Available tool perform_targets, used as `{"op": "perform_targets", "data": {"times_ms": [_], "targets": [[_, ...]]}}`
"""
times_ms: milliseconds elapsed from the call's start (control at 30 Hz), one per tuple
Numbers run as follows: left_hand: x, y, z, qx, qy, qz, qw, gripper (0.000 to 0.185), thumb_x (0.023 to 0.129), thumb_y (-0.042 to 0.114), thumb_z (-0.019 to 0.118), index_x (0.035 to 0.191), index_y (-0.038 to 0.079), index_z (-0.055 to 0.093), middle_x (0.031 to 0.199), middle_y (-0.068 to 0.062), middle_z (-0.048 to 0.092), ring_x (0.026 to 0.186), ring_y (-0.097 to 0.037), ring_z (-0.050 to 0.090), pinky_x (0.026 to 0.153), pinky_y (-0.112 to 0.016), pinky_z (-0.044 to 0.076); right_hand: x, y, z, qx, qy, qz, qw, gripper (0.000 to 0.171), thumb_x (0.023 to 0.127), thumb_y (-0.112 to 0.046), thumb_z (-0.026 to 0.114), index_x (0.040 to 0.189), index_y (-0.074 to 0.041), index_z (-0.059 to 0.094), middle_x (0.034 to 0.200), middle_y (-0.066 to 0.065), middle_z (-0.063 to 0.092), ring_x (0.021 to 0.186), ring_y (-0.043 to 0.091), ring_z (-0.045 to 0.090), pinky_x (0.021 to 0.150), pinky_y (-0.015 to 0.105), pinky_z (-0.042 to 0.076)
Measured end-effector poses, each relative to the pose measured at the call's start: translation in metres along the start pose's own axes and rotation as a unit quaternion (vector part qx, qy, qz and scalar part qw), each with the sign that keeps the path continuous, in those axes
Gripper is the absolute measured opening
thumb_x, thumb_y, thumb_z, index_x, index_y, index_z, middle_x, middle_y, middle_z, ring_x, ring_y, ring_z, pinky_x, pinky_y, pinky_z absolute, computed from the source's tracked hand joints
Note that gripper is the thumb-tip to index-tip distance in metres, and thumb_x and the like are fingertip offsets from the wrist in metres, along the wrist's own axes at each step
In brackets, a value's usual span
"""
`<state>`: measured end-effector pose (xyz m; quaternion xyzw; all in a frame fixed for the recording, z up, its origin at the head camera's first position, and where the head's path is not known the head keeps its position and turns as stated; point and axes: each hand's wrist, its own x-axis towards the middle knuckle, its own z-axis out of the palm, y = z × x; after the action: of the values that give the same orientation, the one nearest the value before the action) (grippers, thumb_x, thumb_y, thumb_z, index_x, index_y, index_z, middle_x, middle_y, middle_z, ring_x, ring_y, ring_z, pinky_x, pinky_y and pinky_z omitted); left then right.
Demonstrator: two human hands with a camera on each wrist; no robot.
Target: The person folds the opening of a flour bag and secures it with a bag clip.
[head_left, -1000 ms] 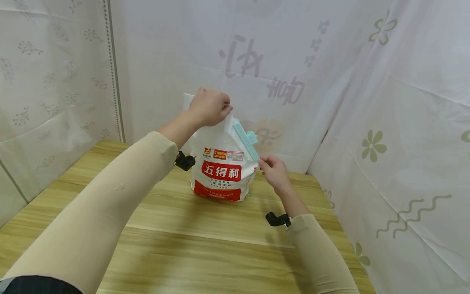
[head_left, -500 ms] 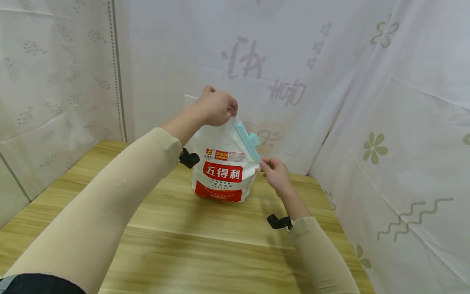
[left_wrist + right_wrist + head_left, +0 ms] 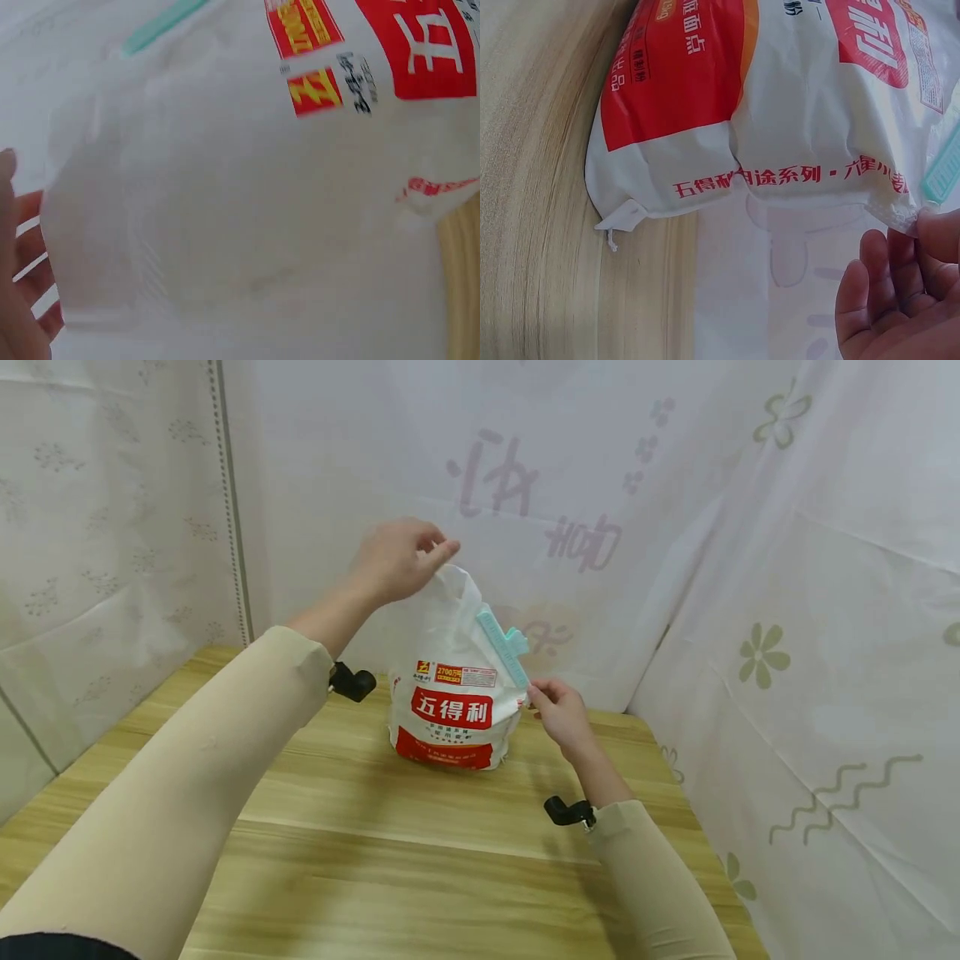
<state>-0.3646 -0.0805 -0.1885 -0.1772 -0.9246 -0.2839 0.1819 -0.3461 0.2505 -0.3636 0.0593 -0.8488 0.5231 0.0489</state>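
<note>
Flour bag [image 3: 450,693]: white plastic, red label panels with Chinese print, standing upright on the wooden table [image 3: 375,860] near its far edge, in front of the white patterned curtain [image 3: 750,568].
Bag clip [image 3: 504,647]: teal, long, clamped slantwise across the bag's upper right shoulder.
Left hand [image 3: 397,560]: raised above the bag's top, fingertips at the loose upper flap; fingers only lightly bent, and whether they actually pinch the plastic cannot be told.
Right hand [image 3: 558,714]: just beside the bag's right edge, below the clip's lower end, thumb and fingers pinching the bag's side seam.
Beige sleeves cover both forearms.
</note>
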Motion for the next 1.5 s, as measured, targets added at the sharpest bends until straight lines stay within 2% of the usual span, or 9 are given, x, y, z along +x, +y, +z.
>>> {"op": "perform_targets", "data": {"times_ms": [67, 167, 233, 400, 500, 567, 933, 1200, 1500], "targets": [[-0.008, -0.015, -0.006, -0.088, 0.028, -0.050, 0.9945, 0.062, 0.110, 0.062, 0.053, 0.151, 0.017, 0.064, 0.151, -0.009, 0.067, 0.140, -0.029, 0.061, 0.119, -0.051, 0.049, 0.002, 0.001, 0.001, 0.003, -0.001, -0.001, 1.000, 0.033, 0.115, -0.027, 0.059, 0.131, 0.000, 0.068, 0.113, 0.009, 0.068, 0.106, 0.023, 0.062, 0.087, 0.026, 0.055], [-0.020, -0.035, -0.009, -0.215, 0.036, -0.109, 0.9699, 0.072, 0.104, 0.065, 0.061, 0.158, 0.017, 0.055, 0.160, -0.011, 0.059, 0.146, -0.029, 0.056, 0.120, -0.051, 0.049, 0.002, 0.002, 0.002, 0.005, -0.004, 0.000, 1.000, 0.032, 0.115, -0.027, 0.059, 0.130, 0.000, 0.068, 0.112, 0.009, 0.068, 0.105, 0.023, 0.061, 0.087, 0.026, 0.055], [-0.025, -0.043, -0.008, -0.231, 0.034, -0.113, 0.9658, 0.072, 0.102, 0.063, 0.067, 0.155, 0.016, 0.059, 0.159, -0.011, 0.059, 0.145, -0.030, 0.054, 0.119, -0.052, 0.048, 0.001, 0.002, 0.002, 0.008, -0.007, 0.001, 1.000, 0.032, 0.115, -0.026, 0.059, 0.130, 0.000, 0.068, 0.112, 0.009, 0.068, 0.105, 0.023, 0.061, 0.087, 0.027, 0.055], [-0.022, -0.040, -0.004, -0.056, 0.023, 0.009, 0.9981, 0.047, 0.106, 0.048, 0.068, 0.133, 0.011, 0.076, 0.144, -0.012, 0.072, 0.133, -0.033, 0.061, 0.113, -0.054, 0.050, -0.001, 0.001, 0.000, 0.006, -0.001, -0.002, 1.000, 0.032, 0.115, -0.025, 0.058, 0.132, 0.000, 0.068, 0.111, 0.007, 0.068, 0.104, 0.022, 0.062, 0.086, 0.027, 0.055], [-0.015, -0.027, -0.004, 0.026, 0.007, 0.076, 0.9967, 0.037, 0.111, 0.037, 0.063, 0.134, 0.010, 0.076, 0.140, -0.012, 0.075, 0.127, -0.034, 0.068, 0.112, -0.053, 0.052, -0.001, 0.001, -0.002, 0.004, 0.003, -0.004, 1.000, 0.033, 0.115, -0.025, 0.058, 0.133, 0.000, 0.068, 0.111, 0.005, 0.068, 0.103, 0.022, 0.062, 0.085, 0.027, 0.055], [-0.011, -0.020, -0.005, 0.048, -0.009, 0.091, 0.9947, 0.034, 0.113, 0.030, 0.061, 0.136, 0.010, 0.074, 0.141, -0.013, 0.075, 0.128, -0.034, 0.069, 0.112, -0.052, 0.053, 0.000, 0.001, -0.002, 0.006, 0.004, -0.001, 1.000, 0.033, 0.115, -0.026, 0.058, 0.133, 0.000, 0.068, 0.111, 0.005, 0.068, 0.103, 0.022, 0.062, 0.086, 0.029, 0.054], [-0.005, -0.010, -0.006, 0.112, -0.066, 0.074, 0.9887, 0.026, 0.113, 0.020, 0.054, 0.133, 0.009, 0.065, 0.134, -0.012, 0.071, 0.114, -0.034, 0.064, 0.102, -0.051, 0.056, 0.000, 0.000, 0.003, 0.003, -0.002, -0.001, 1.000, 0.030, 0.115, -0.025, 0.059, 0.131, -0.001, 0.069, 0.114, 0.011, 0.069, 0.106, 0.025, 0.063, 0.086, 0.028, 0.054], [-0.003, 0.002, -0.013, 0.088, -0.112, 0.065, 0.9877, 0.037, 0.112, 0.017, 0.049, 0.144, 0.015, 0.067, 0.149, -0.013, 0.067, 0.129, -0.035, 0.061, 0.112, -0.054, 0.054, 0.003, 0.003, 0.002, 0.004, 0.000, -0.005, 1.000, 0.031, 0.115, -0.024, 0.058, 0.132, -0.001, 0.069, 0.115, 0.011, 0.069, 0.107, 0.027, 0.063, 0.087, 0.027, 0.054], [-0.003, 0.006, -0.008, 0.087, -0.074, 0.041, 0.9926, 0.029, 0.108, 0.004, 0.056, 0.113, 0.012, 0.083, 0.126, -0.010, 0.077, 0.113, -0.031, 0.064, 0.101, -0.048, 0.057, -0.002, 0.001, 0.000, 0.004, 0.000, 0.000, 1.000, 0.031, 0.115, -0.025, 0.058, 0.132, -0.001, 0.069, 0.112, 0.007, 0.069, 0.104, 0.024, 0.062, 0.086, 0.029, 0.054]]}}
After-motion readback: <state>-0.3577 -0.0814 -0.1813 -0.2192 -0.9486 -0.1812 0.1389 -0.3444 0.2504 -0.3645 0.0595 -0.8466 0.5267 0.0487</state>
